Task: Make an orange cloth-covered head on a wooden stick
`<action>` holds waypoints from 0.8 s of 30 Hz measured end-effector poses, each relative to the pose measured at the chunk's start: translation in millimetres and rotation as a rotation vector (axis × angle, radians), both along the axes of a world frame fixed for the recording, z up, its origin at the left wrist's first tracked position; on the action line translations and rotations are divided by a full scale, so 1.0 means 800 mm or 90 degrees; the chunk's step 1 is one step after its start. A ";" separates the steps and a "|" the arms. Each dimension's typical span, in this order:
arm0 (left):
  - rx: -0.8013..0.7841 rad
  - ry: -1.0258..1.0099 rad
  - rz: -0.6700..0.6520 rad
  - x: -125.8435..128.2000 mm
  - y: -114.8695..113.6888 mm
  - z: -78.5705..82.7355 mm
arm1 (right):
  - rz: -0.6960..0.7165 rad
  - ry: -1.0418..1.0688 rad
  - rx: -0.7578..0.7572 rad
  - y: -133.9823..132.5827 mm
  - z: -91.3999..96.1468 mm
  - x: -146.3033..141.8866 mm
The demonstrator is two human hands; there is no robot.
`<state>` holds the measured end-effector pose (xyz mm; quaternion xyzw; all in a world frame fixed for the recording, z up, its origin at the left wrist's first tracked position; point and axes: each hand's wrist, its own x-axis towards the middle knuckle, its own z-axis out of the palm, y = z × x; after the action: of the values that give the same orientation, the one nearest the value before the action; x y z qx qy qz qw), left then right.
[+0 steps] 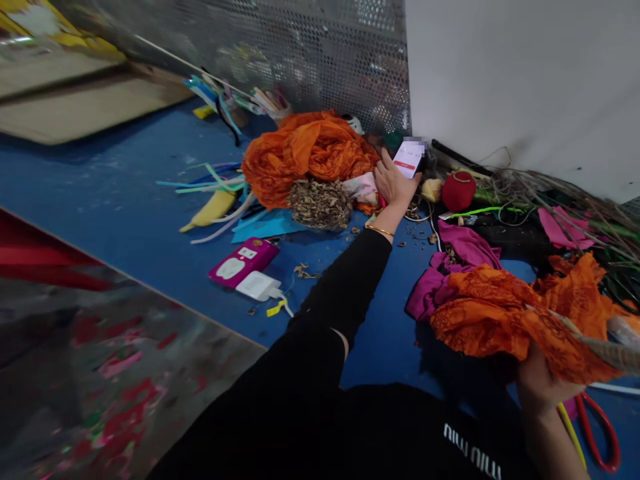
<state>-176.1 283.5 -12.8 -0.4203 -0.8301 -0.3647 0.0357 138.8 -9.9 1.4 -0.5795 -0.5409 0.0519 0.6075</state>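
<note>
My left hand (pixel 395 181) reaches across the blue table to a lit phone (pixel 409 159), its fingers along the phone's left side and the thumb by its lower right edge. The phone leans near the wall. At the right, my right hand (pixel 543 380) is closed around a gathered orange patterned cloth (pixel 480 313), its fingers partly hidden under the folds. A pale, ridged stick-like piece (pixel 600 350) lies over this cloth. Magenta cloth (pixel 450 260) sticks out behind it. Beside my left wrist is a clump of dry brown leaves (pixel 321 203), against a large orange cloth heap (pixel 310 153).
On the blue table (pixel 125 180) lie a purple power strip (pixel 243 262) with a white charger (pixel 259 285), a yellow banana-shaped thing (pixel 213 210) and red-handled scissors (pixel 603 433). Thin twigs (pixel 560 193) and a red ball (pixel 459 191) sit by the white wall (pixel 520 80).
</note>
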 end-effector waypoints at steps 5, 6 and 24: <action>0.112 -0.040 -0.066 -0.005 -0.007 -0.002 | 0.009 -0.071 0.039 0.008 0.001 -0.009; 0.152 -0.049 -0.086 -0.004 -0.010 0.000 | 0.012 -0.081 0.037 0.009 -0.002 -0.007; 0.105 -0.233 -0.895 0.173 -0.271 0.080 | 0.259 -0.047 -0.004 0.038 -0.009 -0.010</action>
<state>-37.4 67.1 51.2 -0.7824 -0.3265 -0.4269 -0.3146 131.0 20.6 -6.2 -0.4615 -0.6687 0.1542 0.5622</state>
